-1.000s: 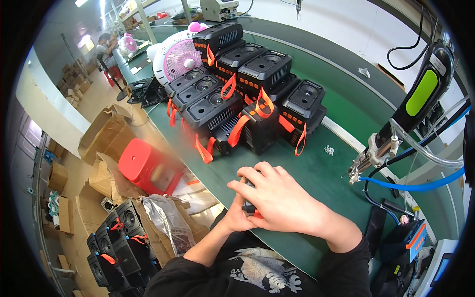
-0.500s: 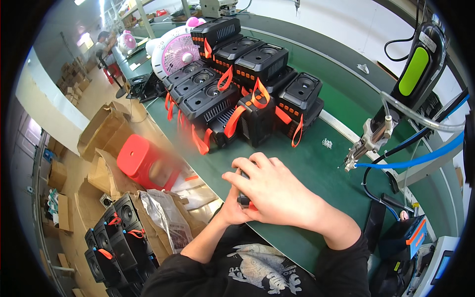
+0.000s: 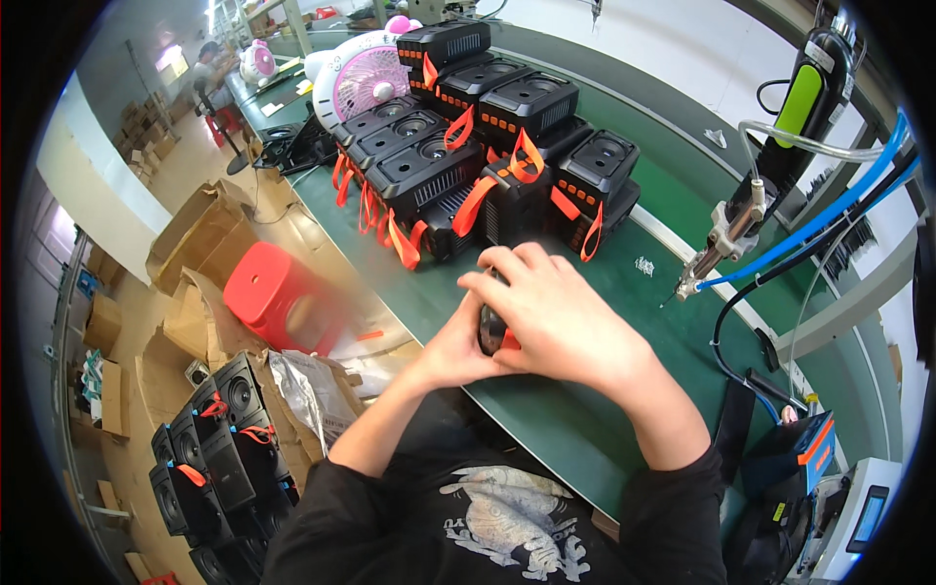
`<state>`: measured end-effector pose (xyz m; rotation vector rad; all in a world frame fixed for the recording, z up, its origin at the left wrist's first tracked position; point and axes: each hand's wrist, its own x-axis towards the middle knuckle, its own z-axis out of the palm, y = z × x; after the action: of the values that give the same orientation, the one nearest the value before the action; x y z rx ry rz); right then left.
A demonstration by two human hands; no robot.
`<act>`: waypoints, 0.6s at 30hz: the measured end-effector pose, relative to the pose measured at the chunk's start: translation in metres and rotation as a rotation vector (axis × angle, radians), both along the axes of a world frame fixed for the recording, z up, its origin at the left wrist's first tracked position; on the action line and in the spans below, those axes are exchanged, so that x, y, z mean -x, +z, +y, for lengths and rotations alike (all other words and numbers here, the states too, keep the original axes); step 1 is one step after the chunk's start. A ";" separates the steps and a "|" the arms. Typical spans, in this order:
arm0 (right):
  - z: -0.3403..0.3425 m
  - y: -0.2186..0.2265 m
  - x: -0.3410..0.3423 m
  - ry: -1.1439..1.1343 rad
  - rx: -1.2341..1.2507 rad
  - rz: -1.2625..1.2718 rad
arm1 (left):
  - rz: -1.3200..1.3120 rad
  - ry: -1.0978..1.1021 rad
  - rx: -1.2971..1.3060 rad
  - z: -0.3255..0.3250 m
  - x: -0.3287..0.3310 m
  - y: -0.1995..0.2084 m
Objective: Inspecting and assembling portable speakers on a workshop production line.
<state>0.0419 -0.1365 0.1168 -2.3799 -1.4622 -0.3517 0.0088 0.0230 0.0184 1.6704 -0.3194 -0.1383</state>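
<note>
Between my two hands is a black object [image 3: 490,330] with a small orange-red piece showing; most of it is covered, so its kind cannot be made out. My left hand [image 3: 456,343] is wrapped round its left side and underside. My right hand [image 3: 561,322] arches over its top and right side, fingers bent. Both are above the near edge of the green bench [image 3: 604,400]. Beyond them stand stacked black speakers [image 3: 421,161] with orange buttons and orange straps [image 3: 471,207]. A small pile of screws [image 3: 643,265] lies to the right of the speakers.
At right hangs an electric screwdriver [image 3: 798,107] with a blue air hose [image 3: 809,244]. A pink-and-white fan [image 3: 369,83] stands behind the speakers. On the floor at left are a red stool [image 3: 263,288], cardboard boxes [image 3: 200,234] and more speakers [image 3: 214,439]. Another person [image 3: 210,73] sits far off.
My hands, still together round the black object, have moved up in the picture, nearer the speakers. The view has shifted slightly.
</note>
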 end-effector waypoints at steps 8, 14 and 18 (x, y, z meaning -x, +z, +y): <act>-0.016 0.032 -0.024 0.202 0.076 0.248 | -0.259 -0.403 -0.541 0.040 -0.027 0.047; 0.000 0.040 -0.048 0.106 -0.079 0.292 | -0.123 -0.531 -0.760 0.063 -0.055 0.062; 0.013 0.030 -0.059 0.098 -0.109 0.482 | -0.077 -0.642 -0.731 0.066 -0.068 0.064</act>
<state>0.1010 -0.1233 0.1470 -2.1012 -1.2841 0.1562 0.0773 0.0893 0.0822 2.2350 -0.9424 -0.7412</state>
